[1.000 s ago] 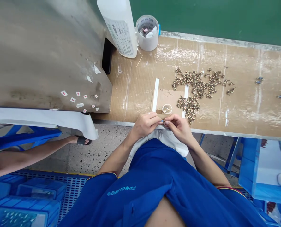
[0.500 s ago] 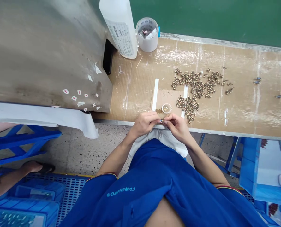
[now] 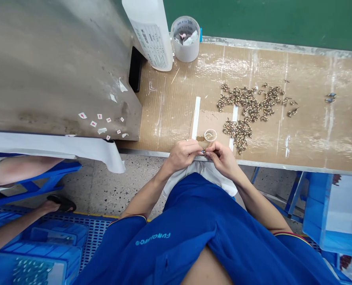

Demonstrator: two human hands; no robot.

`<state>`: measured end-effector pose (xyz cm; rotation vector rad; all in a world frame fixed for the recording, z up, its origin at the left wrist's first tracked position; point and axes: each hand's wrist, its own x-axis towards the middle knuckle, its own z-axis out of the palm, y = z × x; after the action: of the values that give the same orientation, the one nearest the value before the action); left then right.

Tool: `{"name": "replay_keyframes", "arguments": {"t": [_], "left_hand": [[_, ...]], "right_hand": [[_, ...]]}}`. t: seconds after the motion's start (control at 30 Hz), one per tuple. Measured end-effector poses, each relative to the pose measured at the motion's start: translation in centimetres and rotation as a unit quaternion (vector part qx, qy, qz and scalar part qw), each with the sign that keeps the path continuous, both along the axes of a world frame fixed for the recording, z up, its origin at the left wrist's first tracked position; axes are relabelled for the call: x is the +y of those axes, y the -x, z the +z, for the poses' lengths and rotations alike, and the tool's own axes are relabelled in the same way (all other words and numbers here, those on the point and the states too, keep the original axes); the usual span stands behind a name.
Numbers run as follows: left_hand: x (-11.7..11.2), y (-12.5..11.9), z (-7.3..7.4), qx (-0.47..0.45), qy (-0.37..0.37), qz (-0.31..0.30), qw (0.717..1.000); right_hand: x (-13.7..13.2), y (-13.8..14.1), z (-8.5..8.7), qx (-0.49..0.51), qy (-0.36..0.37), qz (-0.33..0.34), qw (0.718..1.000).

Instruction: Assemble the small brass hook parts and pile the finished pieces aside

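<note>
Where left hand meets right hand, small part lies crosswise.

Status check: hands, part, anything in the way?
Left hand and right hand both pinching one small metal part at table edge. Small round cap just beyond, apart. Brass parts pile further right.

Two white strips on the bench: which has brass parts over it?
The right strip, partly buried under the brass parts. The left strip lies bare, beyond the left hand, which pinches a small part with the right hand.
</note>
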<state>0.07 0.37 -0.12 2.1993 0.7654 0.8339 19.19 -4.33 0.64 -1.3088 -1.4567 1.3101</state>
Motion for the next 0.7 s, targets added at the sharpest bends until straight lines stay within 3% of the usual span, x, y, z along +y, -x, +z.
{"name": "replay_keyframes", "arguments": {"t": [0.33,0.7], "left_hand": [[0.1,0.1,0.5,-0.029,0.007,0.009,1.0],[0.0,-0.1,0.6,0.008,0.002,0.012,1.0]], "right_hand": [[-1.0,0.6,0.0,0.072,0.06,-0.06,0.994],[-1.0,0.4,-0.1,0.099,0.061,-0.059,0.991]]}}
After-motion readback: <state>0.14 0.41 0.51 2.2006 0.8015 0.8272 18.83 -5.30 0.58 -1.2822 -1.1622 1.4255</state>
